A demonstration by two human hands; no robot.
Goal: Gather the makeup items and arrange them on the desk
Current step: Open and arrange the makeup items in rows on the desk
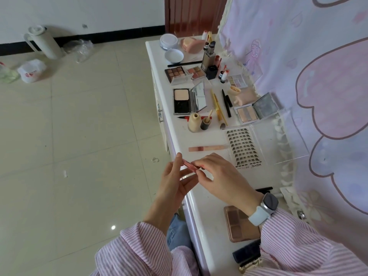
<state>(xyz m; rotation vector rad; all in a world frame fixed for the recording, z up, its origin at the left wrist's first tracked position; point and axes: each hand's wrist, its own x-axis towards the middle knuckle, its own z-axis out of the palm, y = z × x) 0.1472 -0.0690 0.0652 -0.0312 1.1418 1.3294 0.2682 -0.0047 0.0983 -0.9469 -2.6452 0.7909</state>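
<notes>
Striped pink sleeves (151,250) lead up to both hands over the near edge of the white desk (201,208). Her left hand (175,182) and right hand (223,176) each pinch an end of a small pink lip-gloss tube (188,165). Beyond them lie another pink tube (207,149), an eyelash card (244,148) and open compacts (189,100).

white jug (42,42), plastic bags (31,70), curtain (318,56)
</notes>
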